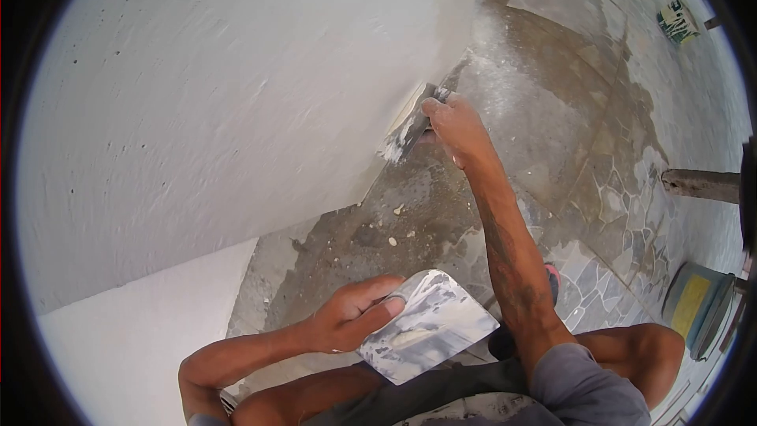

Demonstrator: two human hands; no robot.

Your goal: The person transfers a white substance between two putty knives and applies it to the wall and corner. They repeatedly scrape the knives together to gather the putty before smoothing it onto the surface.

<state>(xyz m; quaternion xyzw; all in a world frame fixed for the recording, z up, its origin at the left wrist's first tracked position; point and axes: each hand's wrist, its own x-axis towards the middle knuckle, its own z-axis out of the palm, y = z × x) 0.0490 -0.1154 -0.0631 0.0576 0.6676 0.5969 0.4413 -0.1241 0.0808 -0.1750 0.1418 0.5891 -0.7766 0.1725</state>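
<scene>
My right hand [457, 128] is closed around a plastering trowel [410, 130], whose blade lies against the lower edge of the pale wall [236, 110]. White plaster clings to the blade and smears the wall beside it. Low in front of my body, my left hand [359, 314] grips a flat rectangular plaster board [430, 327] by its near left side, thumb on top. Streaks of white and grey plaster cover the board's face. The trowel's handle is mostly hidden by my right fingers.
Wet, stained concrete floor [441, 205] with white crumbs runs along the wall base. A bucket with a yellow label [694, 308] stands at right, below a wooden post [702, 185]. A smaller green-and-white tub [676, 22] sits at the far right. Stone-patterned paving [599, 276] lies nearby.
</scene>
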